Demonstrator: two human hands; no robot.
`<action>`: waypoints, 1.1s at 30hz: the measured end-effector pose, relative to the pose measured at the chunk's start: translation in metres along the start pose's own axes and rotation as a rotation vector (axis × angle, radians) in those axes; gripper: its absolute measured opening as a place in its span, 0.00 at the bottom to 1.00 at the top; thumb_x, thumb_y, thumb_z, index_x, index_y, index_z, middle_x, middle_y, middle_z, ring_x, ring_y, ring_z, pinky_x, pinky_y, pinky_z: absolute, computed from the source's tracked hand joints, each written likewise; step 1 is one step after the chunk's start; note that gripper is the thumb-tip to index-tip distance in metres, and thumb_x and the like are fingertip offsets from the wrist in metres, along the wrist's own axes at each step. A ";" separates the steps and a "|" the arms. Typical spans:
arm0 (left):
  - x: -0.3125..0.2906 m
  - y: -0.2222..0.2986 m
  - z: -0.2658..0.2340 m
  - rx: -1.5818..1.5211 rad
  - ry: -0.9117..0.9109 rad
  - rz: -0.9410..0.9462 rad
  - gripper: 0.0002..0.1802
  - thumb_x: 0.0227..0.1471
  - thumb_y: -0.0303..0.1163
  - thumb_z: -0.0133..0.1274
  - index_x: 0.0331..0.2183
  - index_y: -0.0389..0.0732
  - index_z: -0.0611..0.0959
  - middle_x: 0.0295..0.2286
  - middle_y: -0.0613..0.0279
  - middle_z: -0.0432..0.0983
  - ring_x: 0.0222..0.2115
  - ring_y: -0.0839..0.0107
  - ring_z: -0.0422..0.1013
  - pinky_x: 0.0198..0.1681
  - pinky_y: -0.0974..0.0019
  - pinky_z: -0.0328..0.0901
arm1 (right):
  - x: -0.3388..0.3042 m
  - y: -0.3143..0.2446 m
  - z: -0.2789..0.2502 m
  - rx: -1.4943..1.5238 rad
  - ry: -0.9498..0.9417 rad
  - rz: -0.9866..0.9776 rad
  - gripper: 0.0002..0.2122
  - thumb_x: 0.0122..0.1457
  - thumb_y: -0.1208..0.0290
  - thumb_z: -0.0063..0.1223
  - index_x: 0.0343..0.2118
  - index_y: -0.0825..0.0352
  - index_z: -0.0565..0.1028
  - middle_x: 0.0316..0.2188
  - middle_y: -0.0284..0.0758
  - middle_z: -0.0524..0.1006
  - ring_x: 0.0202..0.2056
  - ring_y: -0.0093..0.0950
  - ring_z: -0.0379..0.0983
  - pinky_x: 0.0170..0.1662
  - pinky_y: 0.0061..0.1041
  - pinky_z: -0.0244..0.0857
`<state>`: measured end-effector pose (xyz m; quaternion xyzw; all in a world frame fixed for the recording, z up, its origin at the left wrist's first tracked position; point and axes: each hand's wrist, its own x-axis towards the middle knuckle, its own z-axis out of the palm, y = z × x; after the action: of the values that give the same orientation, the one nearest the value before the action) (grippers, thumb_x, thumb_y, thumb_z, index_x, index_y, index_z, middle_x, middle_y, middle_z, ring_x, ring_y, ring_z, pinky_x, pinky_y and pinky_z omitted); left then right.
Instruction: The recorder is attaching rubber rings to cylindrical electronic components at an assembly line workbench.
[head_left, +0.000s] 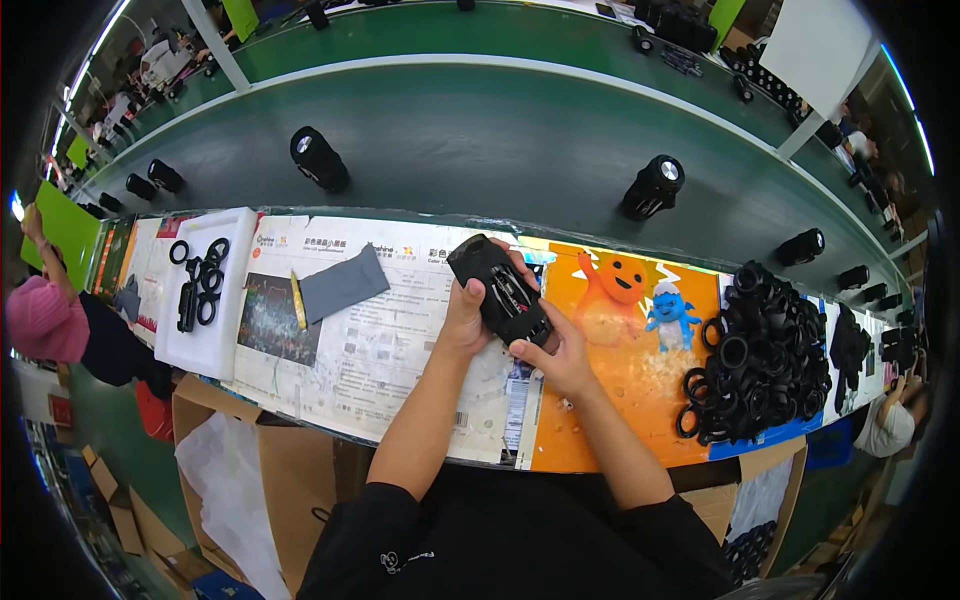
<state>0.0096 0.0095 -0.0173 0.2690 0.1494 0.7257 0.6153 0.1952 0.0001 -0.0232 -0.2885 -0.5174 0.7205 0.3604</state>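
Note:
A black portable speaker (pixel 500 290), or a cylinder-shaped device much like one, is held between my two hands above the table, tilted. An open recess with small reddish and metallic parts shows along its side. My left hand (pixel 468 312) wraps its left side, the thumb lying against the body. My right hand (pixel 560 350) grips its lower right end, with the thumb on the near edge and some fingers hidden behind it. Left of my hands lie a grey cloth (pixel 345 285) and a yellow marker-like stick (pixel 298 302).
A white foam tray (pixel 225 345) with black rings stands at the left. A large pile of black rings (pixel 765 360) covers the right side. Beyond the table, a green conveyor (pixel 480 130) carries similar black cylinders (pixel 655 188). Cardboard boxes (pixel 295 480) stand below the near edge. A pink-capped person (pixel 45 315) is far left.

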 end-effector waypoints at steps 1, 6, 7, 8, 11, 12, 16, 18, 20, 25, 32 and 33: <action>-0.002 0.000 0.001 -0.017 -0.006 -0.006 0.47 0.48 0.63 0.78 0.57 0.45 0.74 0.46 0.57 0.79 0.46 0.58 0.83 0.52 0.55 0.81 | 0.000 0.000 -0.001 0.003 -0.015 -0.002 0.42 0.62 0.72 0.77 0.72 0.81 0.61 0.63 0.43 0.74 0.63 0.30 0.72 0.68 0.31 0.66; -0.004 0.001 0.003 0.015 -0.021 0.013 0.47 0.48 0.64 0.77 0.56 0.46 0.74 0.45 0.56 0.79 0.45 0.58 0.83 0.53 0.53 0.81 | -0.001 -0.008 -0.001 0.000 -0.063 0.009 0.41 0.62 0.72 0.76 0.72 0.81 0.62 0.63 0.41 0.74 0.62 0.29 0.72 0.67 0.30 0.67; -0.004 0.001 0.002 0.041 -0.029 0.018 0.47 0.48 0.65 0.77 0.56 0.46 0.74 0.45 0.56 0.79 0.45 0.57 0.83 0.53 0.52 0.81 | -0.002 -0.011 0.000 0.014 -0.062 0.021 0.41 0.62 0.73 0.76 0.72 0.80 0.62 0.63 0.41 0.74 0.62 0.28 0.72 0.67 0.30 0.66; -0.004 0.001 0.001 0.040 -0.029 0.020 0.47 0.48 0.65 0.77 0.56 0.46 0.74 0.45 0.56 0.79 0.45 0.57 0.83 0.53 0.52 0.81 | -0.002 -0.012 0.000 0.027 -0.062 0.033 0.41 0.62 0.73 0.76 0.72 0.80 0.62 0.62 0.41 0.74 0.62 0.28 0.72 0.67 0.29 0.66; -0.006 0.002 0.002 0.022 -0.055 -0.012 0.47 0.48 0.65 0.76 0.55 0.45 0.75 0.44 0.56 0.79 0.45 0.57 0.83 0.53 0.52 0.80 | -0.003 -0.010 -0.003 0.014 -0.077 0.023 0.41 0.61 0.73 0.76 0.73 0.80 0.62 0.62 0.40 0.74 0.62 0.28 0.71 0.68 0.29 0.65; -0.006 0.003 0.002 0.003 -0.057 -0.024 0.46 0.49 0.64 0.76 0.55 0.44 0.75 0.43 0.56 0.79 0.45 0.57 0.83 0.53 0.52 0.80 | -0.003 -0.010 -0.004 0.012 -0.076 0.021 0.41 0.61 0.73 0.76 0.73 0.80 0.62 0.62 0.40 0.74 0.62 0.28 0.71 0.68 0.29 0.65; -0.007 0.002 0.004 -0.017 -0.073 -0.028 0.44 0.51 0.61 0.77 0.54 0.42 0.75 0.43 0.55 0.80 0.45 0.57 0.83 0.52 0.53 0.80 | -0.002 -0.010 -0.005 0.044 -0.079 0.033 0.42 0.61 0.73 0.76 0.73 0.79 0.62 0.63 0.38 0.74 0.62 0.27 0.72 0.68 0.29 0.65; -0.007 -0.001 0.006 -0.004 -0.062 -0.014 0.43 0.51 0.59 0.77 0.54 0.42 0.75 0.43 0.55 0.80 0.45 0.57 0.83 0.52 0.54 0.80 | -0.002 -0.011 -0.005 0.052 -0.078 0.036 0.42 0.61 0.73 0.76 0.73 0.79 0.63 0.63 0.38 0.74 0.62 0.27 0.72 0.68 0.30 0.65; -0.008 -0.001 0.007 0.011 -0.049 0.003 0.42 0.51 0.57 0.77 0.54 0.41 0.75 0.43 0.54 0.80 0.45 0.57 0.83 0.52 0.54 0.80 | -0.003 -0.015 -0.007 0.082 -0.085 0.097 0.41 0.61 0.73 0.76 0.73 0.79 0.63 0.63 0.38 0.74 0.62 0.27 0.71 0.68 0.30 0.65; -0.007 0.001 0.006 0.115 -0.036 -0.025 0.39 0.51 0.50 0.77 0.55 0.42 0.76 0.42 0.53 0.81 0.45 0.55 0.82 0.54 0.51 0.79 | -0.003 -0.007 -0.012 0.064 -0.090 0.085 0.43 0.61 0.74 0.76 0.74 0.80 0.60 0.65 0.39 0.73 0.63 0.28 0.71 0.68 0.30 0.66; -0.011 0.005 0.005 0.157 -0.013 -0.021 0.34 0.52 0.44 0.76 0.53 0.40 0.78 0.43 0.55 0.84 0.44 0.61 0.84 0.52 0.56 0.80 | -0.003 -0.010 -0.008 0.078 -0.078 0.091 0.44 0.61 0.74 0.76 0.75 0.79 0.59 0.65 0.40 0.72 0.64 0.28 0.71 0.67 0.29 0.67; -0.011 0.005 0.007 0.157 -0.014 -0.023 0.34 0.52 0.44 0.76 0.53 0.40 0.78 0.43 0.55 0.84 0.44 0.61 0.84 0.52 0.56 0.80 | -0.003 -0.010 -0.008 0.078 -0.076 0.089 0.44 0.61 0.74 0.76 0.75 0.79 0.59 0.65 0.40 0.72 0.64 0.28 0.71 0.67 0.29 0.67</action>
<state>0.0108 -0.0027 -0.0108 0.3198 0.2043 0.7029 0.6016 0.2058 0.0040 -0.0161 -0.2693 -0.4889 0.7660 0.3188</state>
